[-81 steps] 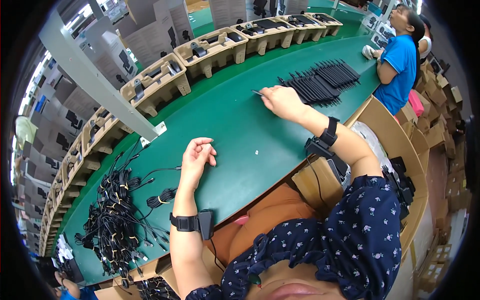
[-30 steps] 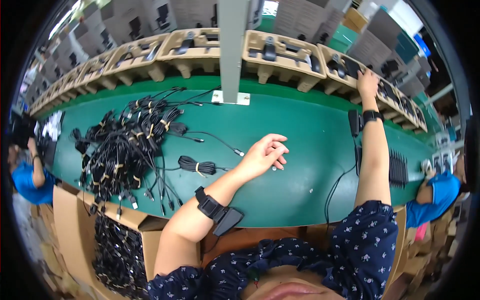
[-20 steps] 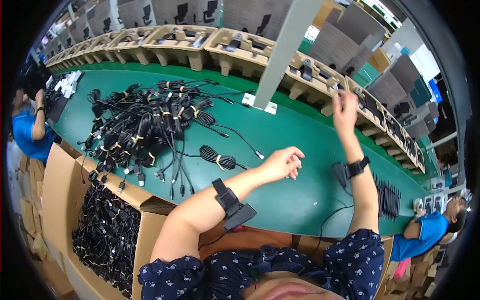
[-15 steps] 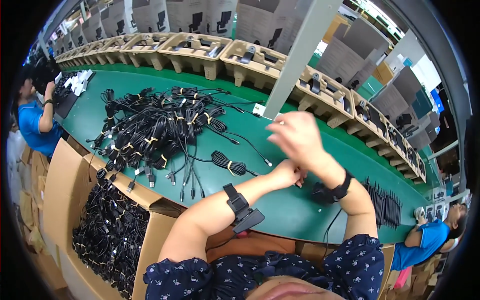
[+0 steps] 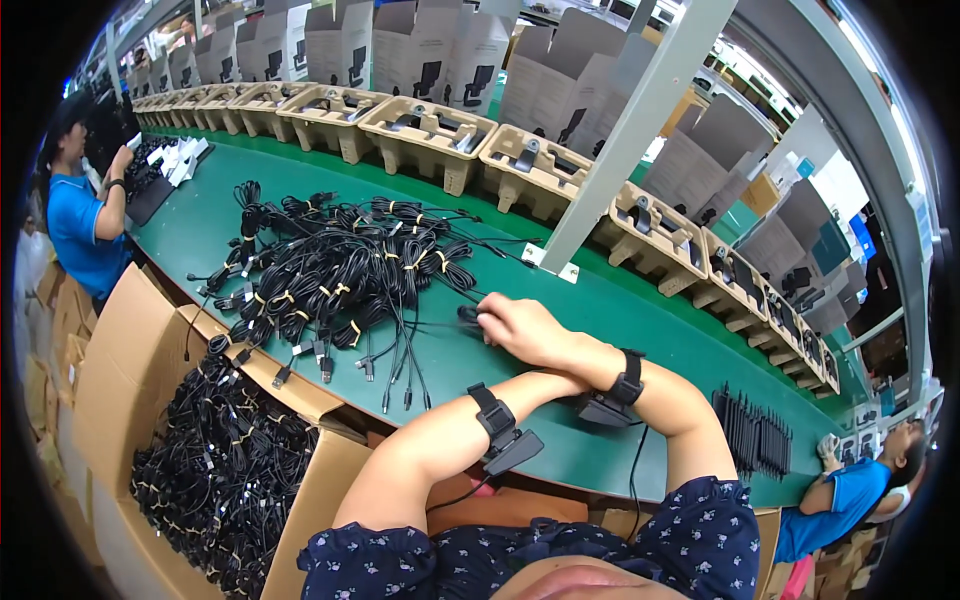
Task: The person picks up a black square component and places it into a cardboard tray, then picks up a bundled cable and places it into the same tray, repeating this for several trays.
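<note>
My right hand (image 5: 525,328) reaches across to the left over the green table, its fingers closed round a dark coiled cable (image 5: 467,315) that is blurred and mostly covered by them. My left forearm (image 5: 535,392) passes under the right wrist, and the left hand's fingers are hidden there. Just left of my right hand lies a heap of black cables (image 5: 340,260), coiled and tied with pale bands. Several loose plug ends (image 5: 408,395) point toward the table's near edge. Each wrist wears a black strap with a small device.
A cardboard box (image 5: 322,500) full of banded cables stands at the near left. Molded tan trays (image 5: 425,140) line the far side, with a grey post (image 5: 625,130) before them. Black rods (image 5: 752,435) lie at right. Co-workers in blue (image 5: 75,225) sit at both ends.
My right hand has come down and left onto the coiled cable that lay apart from the heap. My left hand has gone out of sight beneath the right wrist. The view has shifted slightly.
</note>
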Available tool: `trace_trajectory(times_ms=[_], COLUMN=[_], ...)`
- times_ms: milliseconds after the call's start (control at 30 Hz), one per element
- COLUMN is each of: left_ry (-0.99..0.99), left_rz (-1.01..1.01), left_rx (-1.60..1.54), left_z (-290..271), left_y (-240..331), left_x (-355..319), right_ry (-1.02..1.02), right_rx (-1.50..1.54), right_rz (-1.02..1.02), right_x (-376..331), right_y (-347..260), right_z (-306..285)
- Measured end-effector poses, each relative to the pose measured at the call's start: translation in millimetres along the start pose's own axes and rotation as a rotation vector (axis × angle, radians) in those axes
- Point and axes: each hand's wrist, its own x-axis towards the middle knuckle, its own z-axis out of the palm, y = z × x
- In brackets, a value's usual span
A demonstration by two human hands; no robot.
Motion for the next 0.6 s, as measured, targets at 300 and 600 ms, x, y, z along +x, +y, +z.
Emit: trace_trajectory(times_ms=[300, 600], left_ry=[-0.035, 0.364], left_rz=[-0.086, 0.008], left_rx=[-0.306, -0.103], left_z=[-12, -15], left_y=[38, 42], left_x=[2, -3], right_ry=[0.498, 0.762], right_rx=[1.044, 0.565], right_rz=[0.386, 0.328], right_x=[-47, -124], right_y=[8, 39], right_z=[-58, -106])
